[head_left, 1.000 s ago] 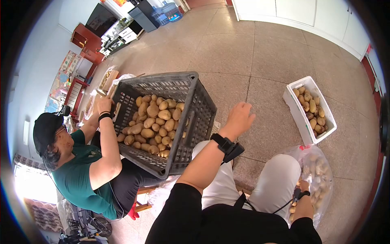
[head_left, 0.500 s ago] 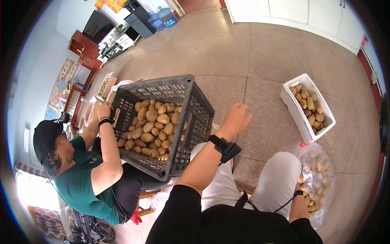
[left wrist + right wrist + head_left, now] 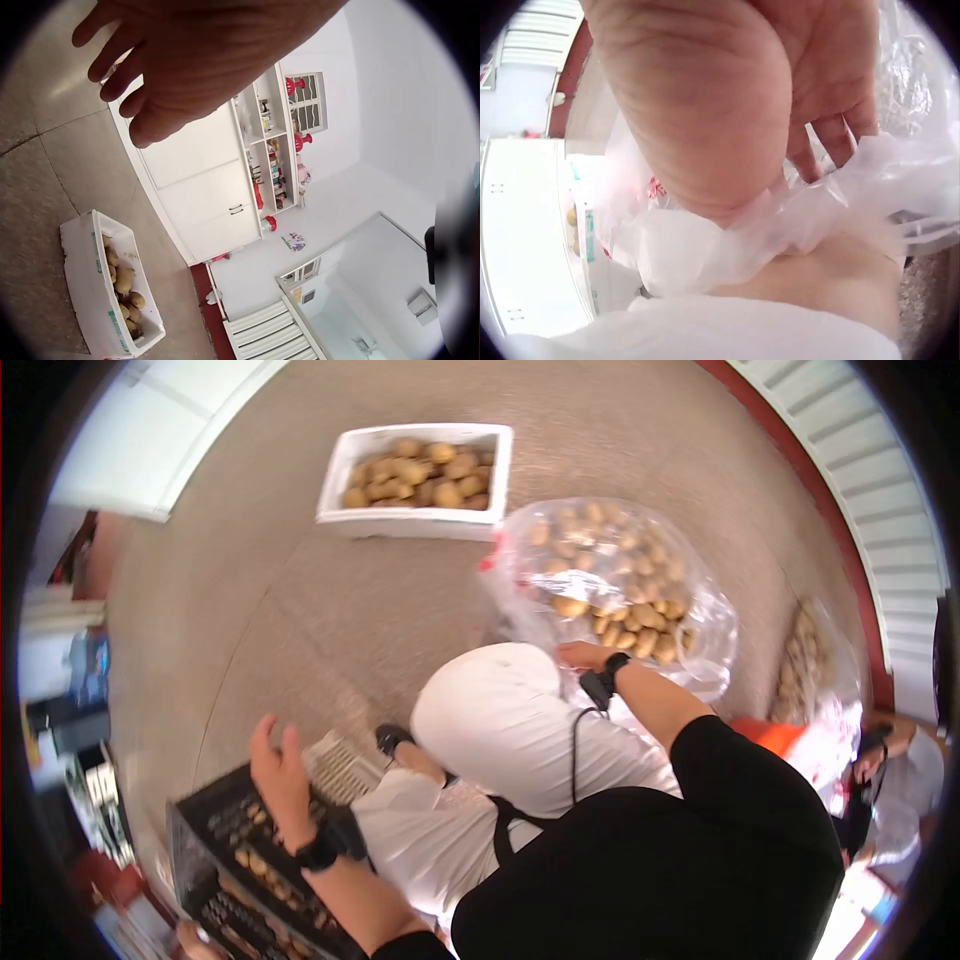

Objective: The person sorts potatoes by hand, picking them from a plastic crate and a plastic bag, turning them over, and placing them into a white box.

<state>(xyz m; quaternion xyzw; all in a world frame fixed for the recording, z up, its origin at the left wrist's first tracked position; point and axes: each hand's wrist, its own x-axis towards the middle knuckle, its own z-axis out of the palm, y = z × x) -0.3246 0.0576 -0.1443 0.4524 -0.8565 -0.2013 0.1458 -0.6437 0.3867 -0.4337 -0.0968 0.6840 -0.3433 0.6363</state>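
My left hand (image 3: pixel 280 770), fingers spread and holding nothing, hovers over the black plastic crate (image 3: pixel 190 830) in the head view. That crate holds potatoes, partly hidden behind my arm. The left wrist view shows the same hand (image 3: pixel 172 67) in the air, its fingers extended. My right hand (image 3: pixel 588 656) is beside my knee at the near edge of a clear plastic bag (image 3: pixel 705 670) of potatoes (image 3: pixel 645 625). In the right wrist view, thin film (image 3: pixel 810 217) gathers at the thumb and fingers of the right hand (image 3: pixel 727 112), which grips it; the fingertips are partly covered.
A white foam box (image 3: pixel 415 525) of potatoes stands on the floor beyond the bag. Another clear bag (image 3: pixel 805 660) of potatoes lies by the right wall. A person (image 3: pixel 895 800) is at the far right. A light slatted basket (image 3: pixel 340 767) sits beside the crate.
The head view has swung right, bringing the bag to the middle and the crate to the lower left. My right hand, earlier low at the bag and then behind my knee, shows at the bag's edge.
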